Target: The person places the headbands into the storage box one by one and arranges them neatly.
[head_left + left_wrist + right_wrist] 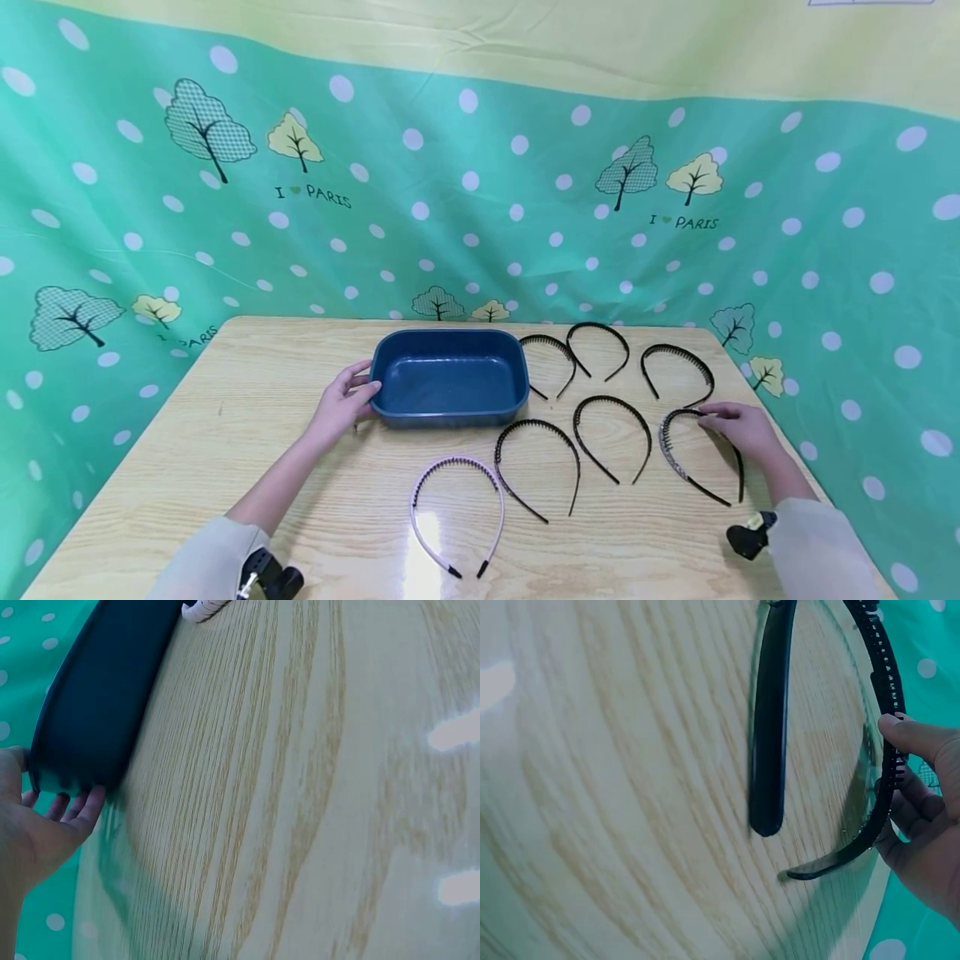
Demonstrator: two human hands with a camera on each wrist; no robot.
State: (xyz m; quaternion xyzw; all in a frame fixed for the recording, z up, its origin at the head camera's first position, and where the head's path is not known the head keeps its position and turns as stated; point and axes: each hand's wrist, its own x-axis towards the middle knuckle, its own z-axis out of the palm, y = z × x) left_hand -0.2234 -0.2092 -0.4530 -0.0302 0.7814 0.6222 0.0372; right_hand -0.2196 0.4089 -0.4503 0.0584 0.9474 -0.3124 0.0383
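Note:
A dark blue plastic bin (450,415) sits on the table, its inside bare. My left hand (343,407) grips the bin's left end, thumb at the rim and fingers against the outer wall. At the right, my right hand (738,429) pinches a black headband (678,467) with a glittery silver patch on one side. In the right wrist view, the thumb lies on the inner edge of that toothed headband (889,690), fingers behind it. Just beyond that hand lies another black toothed headband (678,350).
A lilac headband (415,500) lies near the front of the wooden table (225,400). Several black headbands, such as one in the middle (577,467) and one at the back (600,325), lie right of the bin. A green dotted cloth (465,208) hangs behind.

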